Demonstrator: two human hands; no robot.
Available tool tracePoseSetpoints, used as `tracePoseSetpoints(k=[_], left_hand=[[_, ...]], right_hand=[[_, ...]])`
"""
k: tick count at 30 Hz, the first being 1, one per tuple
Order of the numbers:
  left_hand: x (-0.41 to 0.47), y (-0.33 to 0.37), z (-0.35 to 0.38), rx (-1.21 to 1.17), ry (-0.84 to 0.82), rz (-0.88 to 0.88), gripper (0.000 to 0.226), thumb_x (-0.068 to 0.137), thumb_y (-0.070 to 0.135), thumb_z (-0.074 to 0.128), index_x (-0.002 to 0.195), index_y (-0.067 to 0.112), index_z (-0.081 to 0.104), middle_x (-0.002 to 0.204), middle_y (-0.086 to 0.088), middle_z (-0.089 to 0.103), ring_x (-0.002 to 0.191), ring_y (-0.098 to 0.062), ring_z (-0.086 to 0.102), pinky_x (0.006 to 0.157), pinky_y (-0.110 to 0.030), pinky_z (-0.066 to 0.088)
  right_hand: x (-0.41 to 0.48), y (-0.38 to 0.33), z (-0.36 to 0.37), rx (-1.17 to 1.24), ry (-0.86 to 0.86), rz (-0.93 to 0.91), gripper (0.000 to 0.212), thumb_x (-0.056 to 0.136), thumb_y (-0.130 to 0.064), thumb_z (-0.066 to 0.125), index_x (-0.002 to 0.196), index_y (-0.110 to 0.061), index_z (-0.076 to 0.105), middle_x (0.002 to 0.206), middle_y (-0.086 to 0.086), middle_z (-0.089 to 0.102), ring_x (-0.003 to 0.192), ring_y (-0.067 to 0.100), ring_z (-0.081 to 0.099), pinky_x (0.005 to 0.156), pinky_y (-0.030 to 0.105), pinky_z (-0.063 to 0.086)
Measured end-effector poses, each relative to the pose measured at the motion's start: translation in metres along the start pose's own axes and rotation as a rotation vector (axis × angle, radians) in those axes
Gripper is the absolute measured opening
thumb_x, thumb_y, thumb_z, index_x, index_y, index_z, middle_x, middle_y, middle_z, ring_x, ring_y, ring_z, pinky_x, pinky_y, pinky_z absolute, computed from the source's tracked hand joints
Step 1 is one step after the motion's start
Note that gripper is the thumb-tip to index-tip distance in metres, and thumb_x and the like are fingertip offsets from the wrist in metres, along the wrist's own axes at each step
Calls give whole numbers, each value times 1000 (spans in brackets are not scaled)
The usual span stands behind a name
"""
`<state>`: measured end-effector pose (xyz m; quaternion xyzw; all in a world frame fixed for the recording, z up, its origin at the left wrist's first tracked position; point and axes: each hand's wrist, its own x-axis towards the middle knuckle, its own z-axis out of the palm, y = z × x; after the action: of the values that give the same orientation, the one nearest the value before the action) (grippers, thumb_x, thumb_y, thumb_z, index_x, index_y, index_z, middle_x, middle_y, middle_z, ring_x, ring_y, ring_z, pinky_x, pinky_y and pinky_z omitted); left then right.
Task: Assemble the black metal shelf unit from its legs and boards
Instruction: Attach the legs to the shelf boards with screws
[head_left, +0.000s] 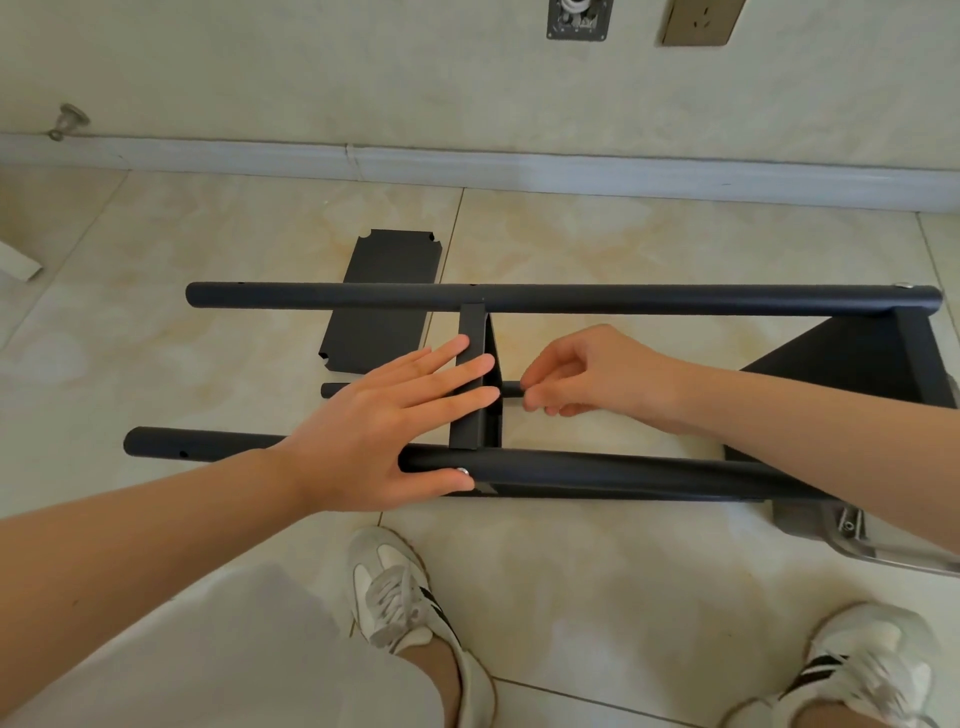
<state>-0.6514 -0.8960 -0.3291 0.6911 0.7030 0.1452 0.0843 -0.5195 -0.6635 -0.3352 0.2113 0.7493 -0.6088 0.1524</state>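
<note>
The black shelf frame lies on its side on the tiled floor. Its far leg (571, 299) and near leg (597, 470) run left to right. A middle board (475, 332) stands on edge between them, and an end board (857, 358) closes the right end. My left hand (384, 431) lies flat, fingers straight against the middle board, thumb on the near leg beside a silver screw head (462, 471). My right hand (582, 374) pinches a thin black rod (511, 388) that runs behind the middle board. A loose black board (384, 291) lies flat on the floor behind the far leg.
The wall and baseboard (519, 166) run across the back, with a door stop (67, 122) at left. My two white sneakers (400, 587) stand close to the near leg. A grey metal part (852, 535) lies under my right forearm at the right edge.
</note>
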Motion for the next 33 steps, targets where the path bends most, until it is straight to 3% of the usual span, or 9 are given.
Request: tracePoseSetpoints(k=[6,12,14,18,24,31,33], left_hand=[[0,1,0,-18,12,2,70,91,55,61,149,21,43,160,-2,36,153,-22,21,119,-50,32],[0,1,-2,-29,-4,-6,69,90,54,63,147,19,46,159,-3,37,153,-24,22,119,-50,33],[0,1,-2,-28,-7,-9,69,90,54,63,147,19,47,159,-3,37,153,-24,22,119,-49,32],[1,2,-2,-31,-1,-3,69,90,53,64,146,17,48,159,-4,38,153,-25,23,121,-45,30],[-1,2,-3,-17,-2,-1,69,90,54,64,146,18,47,159,-4,37,153,-24,23,122,-42,27],[0,0,-1,-2,2,7,69,90,54,64,146,18,48,159,-4,38,153,-24,24,122,-42,28],[0,0,-1,2,1,5,69,90,55,64,147,19,47,159,-3,38,153,-24,24,122,-41,28]], right_hand=[[19,4,9,18,-245,62,18,88,-13,71,106,-11,72,97,1,77,94,13,72,89,27,57],[29,5,20,65,-342,61,12,91,-22,67,91,-26,79,92,0,76,81,6,65,80,24,57],[31,5,21,57,-364,46,11,91,-20,67,99,-21,76,95,1,76,86,10,67,85,26,57],[35,3,21,84,-381,35,14,88,-20,71,102,-17,71,97,1,76,100,17,69,87,25,55],[37,2,25,69,-406,9,8,89,-24,70,91,-25,77,95,-5,76,81,2,64,83,23,55],[39,1,32,33,-330,-20,16,86,-19,72,99,-11,77,91,-1,77,99,22,69,95,36,56],[38,1,33,29,-334,-20,15,85,-17,72,97,-10,76,91,1,76,91,21,70,94,37,56]])
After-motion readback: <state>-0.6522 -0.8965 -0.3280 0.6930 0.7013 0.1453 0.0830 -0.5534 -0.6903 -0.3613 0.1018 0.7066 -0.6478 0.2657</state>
